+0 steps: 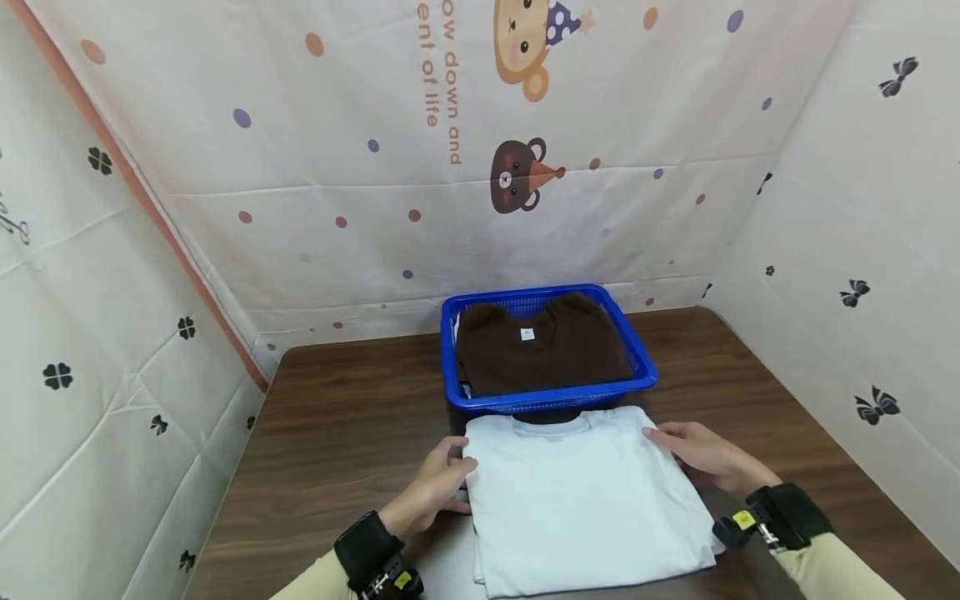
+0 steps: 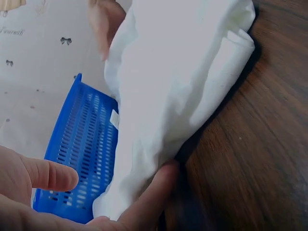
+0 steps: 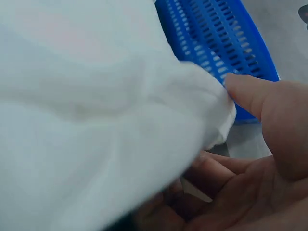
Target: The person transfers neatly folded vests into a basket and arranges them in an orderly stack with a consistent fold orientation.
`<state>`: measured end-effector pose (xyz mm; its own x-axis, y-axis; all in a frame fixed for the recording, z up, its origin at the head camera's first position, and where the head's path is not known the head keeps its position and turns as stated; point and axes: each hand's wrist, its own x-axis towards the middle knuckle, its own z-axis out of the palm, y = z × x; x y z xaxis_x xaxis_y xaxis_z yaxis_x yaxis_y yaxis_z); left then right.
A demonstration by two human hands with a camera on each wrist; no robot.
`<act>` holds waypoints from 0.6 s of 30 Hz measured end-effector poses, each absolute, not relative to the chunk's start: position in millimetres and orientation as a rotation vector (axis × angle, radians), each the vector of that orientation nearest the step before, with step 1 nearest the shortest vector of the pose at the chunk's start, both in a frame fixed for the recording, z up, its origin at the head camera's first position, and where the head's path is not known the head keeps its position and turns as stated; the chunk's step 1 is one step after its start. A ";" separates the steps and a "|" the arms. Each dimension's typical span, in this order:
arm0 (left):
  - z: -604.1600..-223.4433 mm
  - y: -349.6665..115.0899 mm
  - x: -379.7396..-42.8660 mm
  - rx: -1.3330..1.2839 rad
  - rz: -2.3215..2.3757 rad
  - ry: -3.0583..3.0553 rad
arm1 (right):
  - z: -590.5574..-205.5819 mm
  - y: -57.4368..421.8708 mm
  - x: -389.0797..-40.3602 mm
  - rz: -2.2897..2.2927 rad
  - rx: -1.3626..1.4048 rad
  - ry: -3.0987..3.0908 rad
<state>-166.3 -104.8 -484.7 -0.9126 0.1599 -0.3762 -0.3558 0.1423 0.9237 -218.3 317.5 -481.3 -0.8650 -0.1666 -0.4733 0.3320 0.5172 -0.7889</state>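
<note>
A folded white T-shirt (image 1: 577, 500) fills the front of the scene, its neckline toward the basket. At its left edge, my left hand (image 1: 435, 483) has fingers against and under the cloth. The left wrist view shows that hand's thumb (image 2: 55, 175) standing apart from the fabric, while a fingertip (image 2: 163, 185) reaches beneath the fold. My right hand (image 1: 701, 454) holds the far right corner, thumb at the edge. In the right wrist view the other fingers (image 3: 211, 173) curl below the cloth, partly hidden by it.
Directly behind the T-shirt stands a blue plastic basket (image 1: 450, 367) with a folded brown shirt (image 1: 540, 350) inside. Both are on a dark wooden table (image 1: 337, 433). Patterned cloth walls (image 1: 360, 275) rise at the back and sides. Something pale (image 1: 450, 562) shows at the T-shirt's lower left.
</note>
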 end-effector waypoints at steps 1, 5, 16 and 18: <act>-484.2 -106.3 -165.9 -0.194 1.817 2.045 | -481.6 315.9 -218.9 -1.325 0.125 2.252; -482.6 -112.0 -163.3 -0.208 1.798 2.053 | -482.5 309.4 -219.0 -1.338 0.071 2.217; -486.6 -116.8 -162.3 -0.239 1.803 2.020 | -474.1 297.0 -216.8 -1.483 -0.362 2.025; -487.5 -118.0 -161.9 -0.241 1.807 2.020 | -469.4 294.9 -217.0 -1.497 -0.430 1.996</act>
<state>-161.9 -118.0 -487.5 -0.8980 0.1454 -0.4152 -0.3966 0.1412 0.9071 -217.0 294.9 -469.4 -0.7671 -0.5824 -0.2690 0.0952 0.3113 -0.9455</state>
